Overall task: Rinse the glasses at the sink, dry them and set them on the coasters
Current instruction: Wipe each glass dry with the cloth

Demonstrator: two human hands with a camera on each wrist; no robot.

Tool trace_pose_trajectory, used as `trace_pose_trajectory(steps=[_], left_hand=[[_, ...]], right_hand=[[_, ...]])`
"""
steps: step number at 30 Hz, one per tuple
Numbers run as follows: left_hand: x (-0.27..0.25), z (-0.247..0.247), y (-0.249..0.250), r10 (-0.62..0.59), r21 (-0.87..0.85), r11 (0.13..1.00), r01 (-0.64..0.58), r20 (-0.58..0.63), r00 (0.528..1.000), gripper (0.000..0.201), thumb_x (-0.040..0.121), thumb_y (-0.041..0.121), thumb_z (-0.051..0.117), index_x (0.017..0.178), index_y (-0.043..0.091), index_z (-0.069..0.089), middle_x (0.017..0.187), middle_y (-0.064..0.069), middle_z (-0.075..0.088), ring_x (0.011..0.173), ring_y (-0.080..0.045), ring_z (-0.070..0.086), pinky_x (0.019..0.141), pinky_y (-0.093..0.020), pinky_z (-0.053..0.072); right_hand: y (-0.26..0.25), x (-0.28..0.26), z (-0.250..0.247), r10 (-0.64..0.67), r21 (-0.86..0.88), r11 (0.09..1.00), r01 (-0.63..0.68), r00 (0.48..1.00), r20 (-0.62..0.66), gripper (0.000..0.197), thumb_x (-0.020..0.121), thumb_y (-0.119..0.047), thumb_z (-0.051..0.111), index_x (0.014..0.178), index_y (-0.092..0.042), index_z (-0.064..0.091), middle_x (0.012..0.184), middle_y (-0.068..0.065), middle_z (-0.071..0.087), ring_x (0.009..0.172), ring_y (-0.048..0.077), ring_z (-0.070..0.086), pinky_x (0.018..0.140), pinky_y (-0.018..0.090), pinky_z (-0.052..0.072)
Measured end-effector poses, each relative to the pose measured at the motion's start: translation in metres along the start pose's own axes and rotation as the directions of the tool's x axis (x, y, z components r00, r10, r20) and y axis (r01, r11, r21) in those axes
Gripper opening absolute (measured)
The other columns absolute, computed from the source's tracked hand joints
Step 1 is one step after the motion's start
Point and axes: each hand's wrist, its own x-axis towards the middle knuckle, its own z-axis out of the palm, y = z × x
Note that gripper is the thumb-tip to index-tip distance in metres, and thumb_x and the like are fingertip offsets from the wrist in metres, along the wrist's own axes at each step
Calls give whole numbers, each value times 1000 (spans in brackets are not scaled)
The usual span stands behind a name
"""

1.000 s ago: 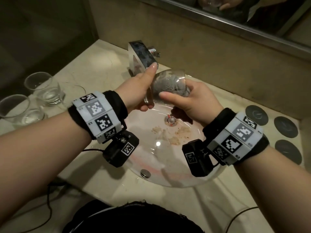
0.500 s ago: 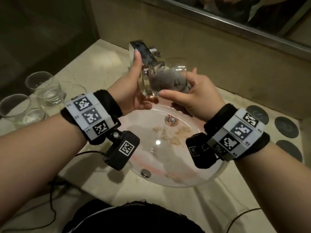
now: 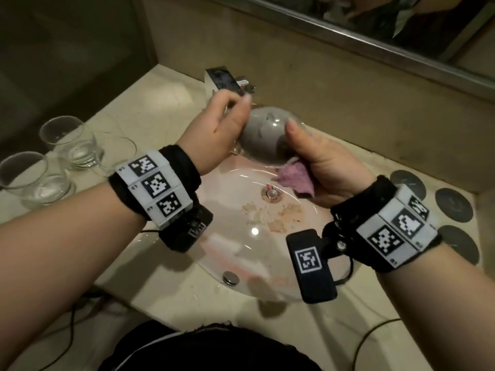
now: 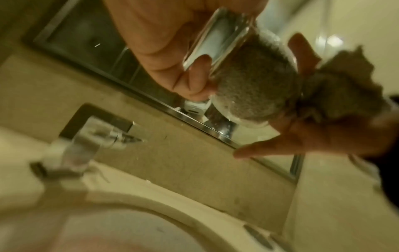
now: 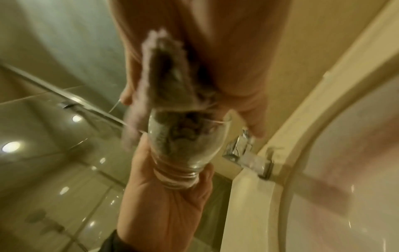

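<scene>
Over sink [image 3: 187, 263], fingers [image 3: 242, 103] grip glass [image 3: 265, 135].

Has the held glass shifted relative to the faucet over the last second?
Yes. The glass sat right at the faucet earlier; now it lies lower and to the right of it, turned base-left.

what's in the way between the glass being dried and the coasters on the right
Nothing visible on the counter. The glass is held over the sink by the left hand at its base, cloth still stuffed inside. Only the right hand and wrist lie toward the coasters, which look bare.
</scene>
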Motion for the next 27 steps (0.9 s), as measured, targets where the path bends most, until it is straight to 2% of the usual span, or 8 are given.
trace_pose_trajectory(steps=[4,9,13,17,19,21,23,27], left_hand=[[3,1,-1,-234,-407,878,253,96,968,65,93,60,29,123,7,52,91,-8,59,58,-11,53,45,-22,37],[2,4,8,-296,-461,786,413,306,905,69,95,59,29,114,-1,56,87,-16,60,54,-15,54,35,-18,35],[0,3,9,-281,-479,734,481,431,858,71,95,58,27,123,-6,46,92,-22,49,52,-17,49,31,-16,33],[-1,2,9,-281,-504,690,520,475,834,68,96,57,26,128,1,46,89,-19,55,51,-16,50,31,-14,34],[0,1,11,-278,-514,674,530,488,827,67,96,57,25,127,2,48,84,-14,58,50,-15,50,31,-13,33],[1,-1,14,-266,-513,672,534,506,821,65,96,57,24,121,3,51,79,-12,56,49,-14,48,30,-12,31],[2,-1,17,-259,-500,680,537,522,813,62,96,57,24,117,6,51,80,-16,49,48,-16,44,31,-13,27],[3,-1,18,-330,-473,663,581,511,793,50,96,50,27,116,10,49,86,-18,45,44,-14,41,30,-11,21]], right_hand=[[-8,-13,-7,-91,-157,985,77,993,-81,31,82,-33,57,109,-18,62,93,0,72,73,13,68,59,20,54],[-3,-25,-5,-113,-606,785,127,992,63,23,81,-32,65,103,-34,59,67,-10,61,48,7,55,43,22,50],[-26,-28,-10,5,-774,604,190,970,243,19,82,-29,56,101,-34,57,74,-11,60,60,2,58,61,19,51],[-40,-26,-19,-147,-911,24,412,903,404,27,85,-45,52,106,-28,57,84,-20,60,84,1,58,115,41,24],[-38,-26,-21,-286,-916,32,400,882,375,39,79,-49,57,111,-27,60,90,-24,59,88,-3,59,106,30,39],[-35,-29,-16,-313,-872,308,379,906,283,40,70,-51,66,105,-34,59,88,-24,63,83,-3,63,84,22,52],[-31,-32,-13,-244,-823,424,380,922,300,42,70,-55,68,104,-32,59,93,-20,66,86,1,65,102,44,42],[-30,-29,-15,-79,-871,25,491,870,487,54,84,-67,40,120,-30,56,114,-17,63,113,-1,54,113,56,-14]])
